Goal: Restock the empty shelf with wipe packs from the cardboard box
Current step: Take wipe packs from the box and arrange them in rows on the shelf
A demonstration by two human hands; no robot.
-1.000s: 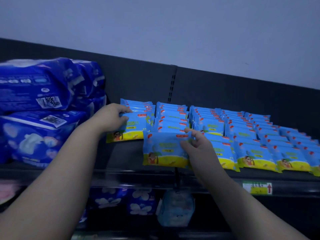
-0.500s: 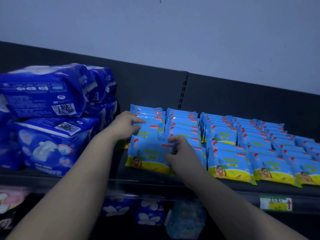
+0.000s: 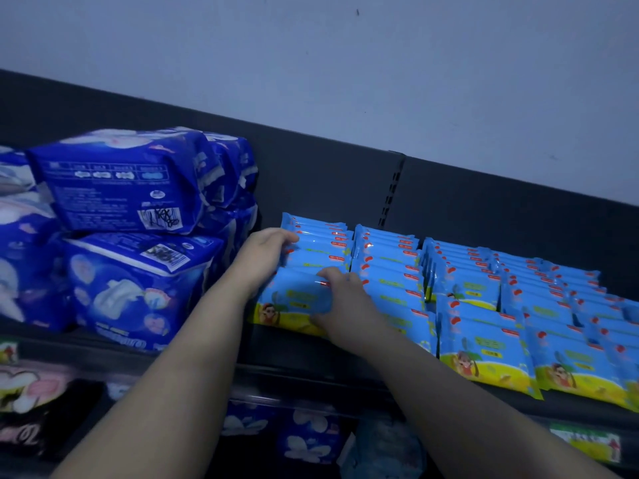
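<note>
Head view: we saw the front wipe pack (image 3: 290,302) tilted at the left end of the wipes, near the front edge of the shelf (image 3: 311,354). It leaned back against the leftmost row (image 3: 321,243) behind it. Our right hand (image 3: 340,299) was clamped on that pack, fingers over its top edge and thumb lower on its front. Our left hand (image 3: 266,250) was curled over the tops of the leftmost row, gripping there. The two hands were close together but not touching. Further rows of wipe packs (image 3: 484,305) ran along the shelf toward its right end, the nearest ones reaching the front edge. At the shelf's left end, dark blue packs (image 3: 131,188) were stacked two high. A price label (image 3: 584,444) sat on the front rail, lower right.
</note>
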